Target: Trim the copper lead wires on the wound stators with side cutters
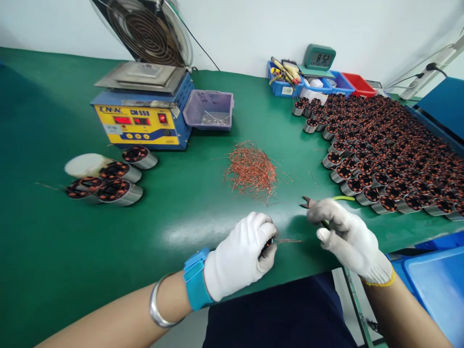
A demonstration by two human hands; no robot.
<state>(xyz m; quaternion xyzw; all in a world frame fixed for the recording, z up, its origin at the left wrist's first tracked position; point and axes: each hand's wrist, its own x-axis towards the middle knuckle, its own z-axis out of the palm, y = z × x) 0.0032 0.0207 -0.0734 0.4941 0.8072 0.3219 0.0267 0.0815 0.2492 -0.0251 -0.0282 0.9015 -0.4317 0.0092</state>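
My left hand, in a white glove, is closed around a small wound motor stator. Most of the stator is hidden by the fingers. Thin copper wire ends stick out of it to the right. My right hand, gloved too, curls its fingers over a pair of side cutters with green handles. The cutter jaws point left and stand apart, and one handle shows beyond the knuckles. Ahead of both hands lies a loose pile of copper wire clippings on the green tabletop.
Rows of wound stators cover the right side. Several more stand at left by a white round pad. Behind are a solder pot, a purple bin, a fan, a tool box and a clock.
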